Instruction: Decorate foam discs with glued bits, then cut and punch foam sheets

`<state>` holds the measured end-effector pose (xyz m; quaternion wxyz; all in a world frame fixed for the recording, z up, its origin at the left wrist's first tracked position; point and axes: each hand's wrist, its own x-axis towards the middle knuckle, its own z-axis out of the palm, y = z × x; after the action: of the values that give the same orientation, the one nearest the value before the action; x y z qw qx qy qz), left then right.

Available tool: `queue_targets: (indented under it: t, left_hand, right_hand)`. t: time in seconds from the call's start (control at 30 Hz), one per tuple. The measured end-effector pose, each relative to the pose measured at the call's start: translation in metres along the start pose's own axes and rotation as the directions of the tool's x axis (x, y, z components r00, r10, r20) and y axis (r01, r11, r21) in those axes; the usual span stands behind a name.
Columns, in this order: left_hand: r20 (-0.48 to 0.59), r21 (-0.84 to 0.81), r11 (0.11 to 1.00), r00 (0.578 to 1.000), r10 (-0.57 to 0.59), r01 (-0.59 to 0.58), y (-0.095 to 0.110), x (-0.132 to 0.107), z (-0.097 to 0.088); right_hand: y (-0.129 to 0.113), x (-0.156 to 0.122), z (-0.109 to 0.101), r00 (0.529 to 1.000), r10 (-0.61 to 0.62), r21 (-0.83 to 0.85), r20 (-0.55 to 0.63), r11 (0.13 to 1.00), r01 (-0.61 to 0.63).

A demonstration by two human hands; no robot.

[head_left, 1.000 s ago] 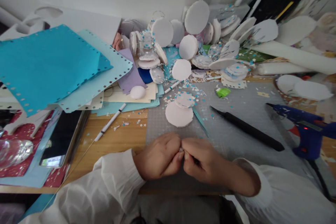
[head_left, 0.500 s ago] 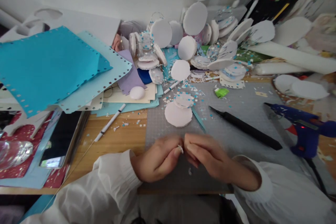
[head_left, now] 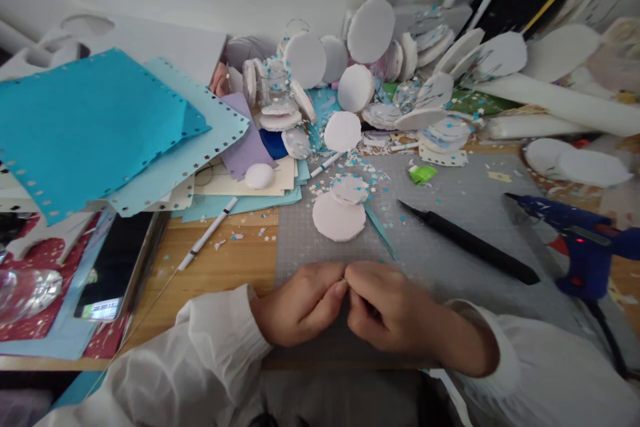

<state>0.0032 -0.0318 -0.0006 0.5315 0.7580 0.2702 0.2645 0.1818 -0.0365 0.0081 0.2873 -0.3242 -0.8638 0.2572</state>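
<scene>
My left hand and my right hand meet fingertip to fingertip over the near edge of the grey cutting mat. Both are curled into pinches, fingers pressed together around something tiny that I cannot make out. Just beyond them lies a pale pink foam disc with a smaller confetti-covered disc resting on its far edge. A black pen-like tool lies diagonally on the mat to the right of my hands.
A blue glue gun lies at the right. Blue paper sheets pile at the left over a phone. Several white foam discs heap at the back. A white marker lies on the wooden table.
My hands briefly shifted and blurred half a second ago, dropping a small white scrap, then came back together in the same pinch. Nothing else on the table moved.
</scene>
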Motion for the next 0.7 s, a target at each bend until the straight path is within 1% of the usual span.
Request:
queue_targets:
  t: [0.1,0.2,0.4,0.57,0.7]
  left_hand:
    - [0.011,-0.022,1.000,1.000,0.018,-0.018,0.001,0.001,-0.001]
    - [0.016,-0.042,0.999,1.000,0.017,-0.016,0.004,0.002,-0.002]
    - [0.040,-0.007,1.000,0.999,0.013,-0.012,0.003,0.000,-0.002]
    - [0.035,0.032,0.994,0.994,0.103,-0.104,0.001,0.000,-0.002]
    - [0.054,0.046,0.989,0.989,0.139,-0.141,0.002,0.000,-0.004]
  right_hand:
    - [0.000,0.000,0.001,1.000,0.002,0.001,-0.025,1.000,-0.002]
    - [0.000,0.002,-0.001,1.000,0.003,0.027,-0.022,1.000,-0.003]
    - [-0.001,0.004,-0.005,1.000,-0.007,0.078,-0.002,0.997,0.007]
    - [-0.001,0.001,-0.005,1.000,0.002,0.097,0.001,0.995,-0.002]
    - [0.001,0.002,-0.011,0.999,0.016,0.198,0.039,0.980,-0.023]
